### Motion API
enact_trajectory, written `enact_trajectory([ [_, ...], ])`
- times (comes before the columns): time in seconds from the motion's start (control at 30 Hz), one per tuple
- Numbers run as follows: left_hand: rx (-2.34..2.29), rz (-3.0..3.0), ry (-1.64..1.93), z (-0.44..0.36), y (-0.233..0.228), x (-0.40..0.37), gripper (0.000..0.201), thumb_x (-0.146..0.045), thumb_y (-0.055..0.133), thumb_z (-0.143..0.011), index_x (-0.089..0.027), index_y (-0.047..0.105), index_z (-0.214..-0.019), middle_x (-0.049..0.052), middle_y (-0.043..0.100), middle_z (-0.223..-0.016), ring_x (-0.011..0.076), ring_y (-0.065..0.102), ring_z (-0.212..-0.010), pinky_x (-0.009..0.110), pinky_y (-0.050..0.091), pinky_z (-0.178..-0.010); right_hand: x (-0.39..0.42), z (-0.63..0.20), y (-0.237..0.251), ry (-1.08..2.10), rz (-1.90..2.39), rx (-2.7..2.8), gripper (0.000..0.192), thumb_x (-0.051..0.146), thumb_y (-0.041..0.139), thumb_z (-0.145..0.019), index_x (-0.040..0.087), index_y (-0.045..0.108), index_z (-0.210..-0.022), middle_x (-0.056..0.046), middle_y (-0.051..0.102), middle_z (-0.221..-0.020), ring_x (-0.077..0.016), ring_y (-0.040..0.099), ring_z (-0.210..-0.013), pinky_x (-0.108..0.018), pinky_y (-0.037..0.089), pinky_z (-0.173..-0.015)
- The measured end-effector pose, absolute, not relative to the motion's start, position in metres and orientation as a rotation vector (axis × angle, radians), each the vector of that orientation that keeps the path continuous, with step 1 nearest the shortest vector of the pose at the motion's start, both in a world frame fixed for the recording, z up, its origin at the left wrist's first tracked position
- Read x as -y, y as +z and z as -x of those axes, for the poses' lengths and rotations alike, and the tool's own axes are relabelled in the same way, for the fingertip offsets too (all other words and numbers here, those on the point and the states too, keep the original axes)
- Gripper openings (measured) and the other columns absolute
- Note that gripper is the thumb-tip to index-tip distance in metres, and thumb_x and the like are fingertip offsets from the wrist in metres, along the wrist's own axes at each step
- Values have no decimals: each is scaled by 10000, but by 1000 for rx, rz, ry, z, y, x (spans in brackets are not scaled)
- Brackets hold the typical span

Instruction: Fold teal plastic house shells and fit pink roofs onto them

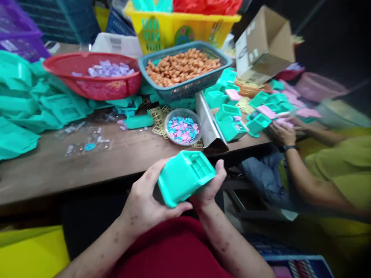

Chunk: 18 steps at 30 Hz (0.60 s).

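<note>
Both hands (145, 200) grip teal box (185, 177) just off table edge (116, 175).

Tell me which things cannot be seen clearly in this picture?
Head view only:
- Underside of the teal box: covered by left hand and right hand.
- Co-worker's hand and its pieces: blurred.
- Yellow basket: top cut off by the edge.

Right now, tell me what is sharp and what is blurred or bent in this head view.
Head view: the teal box between the left hand and right hand is fairly sharp; the table edge bows from lens distortion; the co-worker's hand and the cardboard box at the right are smeared; the top right corner is dark.
</note>
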<state>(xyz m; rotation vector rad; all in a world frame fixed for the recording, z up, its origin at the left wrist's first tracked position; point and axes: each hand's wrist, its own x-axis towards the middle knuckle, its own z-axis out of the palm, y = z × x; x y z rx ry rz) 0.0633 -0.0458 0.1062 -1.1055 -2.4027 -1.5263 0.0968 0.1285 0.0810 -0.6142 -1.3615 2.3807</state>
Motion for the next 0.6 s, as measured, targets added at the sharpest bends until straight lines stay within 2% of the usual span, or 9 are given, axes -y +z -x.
enact_trajectory([
  [0.1,2503,1061,-1550,-53,99,54,827,-576,920,-868,-269,551,-1541,110,751,-1429,337,795,-1218,432,688,-1058,-122,-91,71,2391,590,1263,833,955,376,-949,215,726,-1105,-101,817,-969,-379,787,-1099,-539,621,-1059],
  [0.2,2567,1084,-1546,-44,93,63,813,-582,923,-851,-259,577,-1512,92,779,-1355,318,808,-1143,414,692,-1021,-116,-92,62,2341,504,1281,759,886,404,-1017,215,738,-1136,-86,819,-1035,-357,768,-1122,-512,595,-1089],
  [0.37,2604,1119,-1647,-34,88,74,864,-621,908,-867,-240,568,-1564,134,727,-1492,356,753,-1316,447,644,-1135,-117,-99,60,2233,284,1467,694,805,384,-1086,236,699,-1326,-95,786,-1209,-337,735,-1157,-484,579,-1069],
  [0.47,2623,1152,-1674,-24,85,83,876,-634,850,-931,-267,508,-1649,151,651,-1616,375,691,-1433,487,590,-1225,-128,-102,67,2283,88,1633,750,789,673,-986,265,560,-1511,-105,753,-1303,-320,733,-1164,-446,595,-1021],
  [0.53,2630,1194,-1645,-19,80,91,929,-661,845,-933,-317,454,-1702,137,598,-1684,388,642,-1501,510,549,-1276,-139,-104,73,2305,-10,1800,926,693,879,-872,278,468,-1591,-111,733,-1349,-315,736,-1182,-427,606,-1009],
  [0.6,2625,1222,-1609,-15,73,98,985,-704,842,-917,-357,414,-1734,125,560,-1726,409,603,-1544,530,528,-1297,-151,-105,78,2208,-57,2022,1053,583,992,-780,278,444,-1626,-119,724,-1384,-321,737,-1206,-432,611,-1029],
])
